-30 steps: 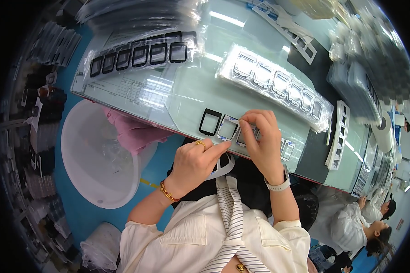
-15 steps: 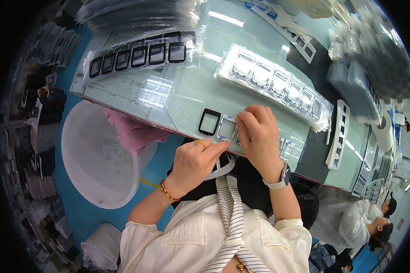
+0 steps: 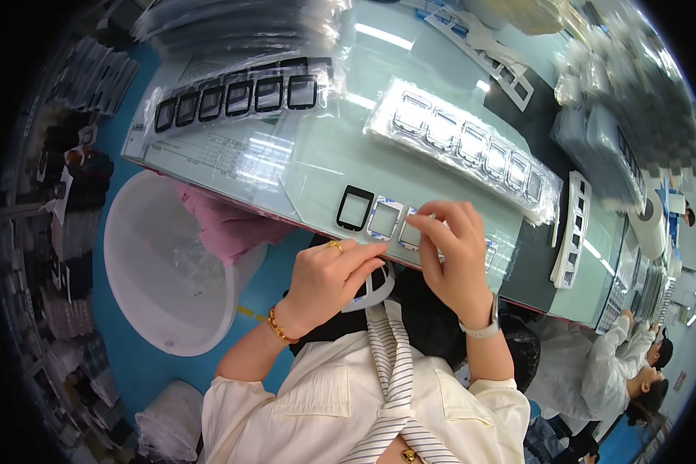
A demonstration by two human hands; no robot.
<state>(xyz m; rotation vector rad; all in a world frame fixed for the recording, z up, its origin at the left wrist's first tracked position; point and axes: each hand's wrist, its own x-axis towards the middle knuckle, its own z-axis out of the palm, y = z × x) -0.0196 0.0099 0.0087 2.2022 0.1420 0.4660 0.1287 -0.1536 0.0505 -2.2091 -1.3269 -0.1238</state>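
At the table's front edge lies a row of small rectangular frames. A black frame (image 3: pixel 351 226) is at the left end, beside a white frame with blue marks (image 3: pixel 380 234). More marked frames continue rightward, partly covered by my right hand (image 3: pixel 455 247). Its thumb and index finger are bent close together over the frame third from the left; whatever lies between the tips is too small to name. My left hand (image 3: pixel 331 271) rests at the edge, index finger reaching toward the white frame, other fingers curled. Below it shows a white strip with windows (image 3: pixel 375 296); whether I hold it is hidden.
Farther back lie bagged black frames (image 3: pixel 240 97) and a wrapped tray of pale frames (image 3: pixel 472 147). A white windowed strip (image 3: pixel 572 232) is at right. Plastic-wrapped stacks (image 3: pixel 595 147) stand beyond. A white tub (image 3: pixel 131 271) with pink cloth is at left; a co-worker (image 3: pixel 588 379) is at right.
My right hand has moved slightly right and toward me, baring the second frame and part of the third. The left hand has hardly shifted.
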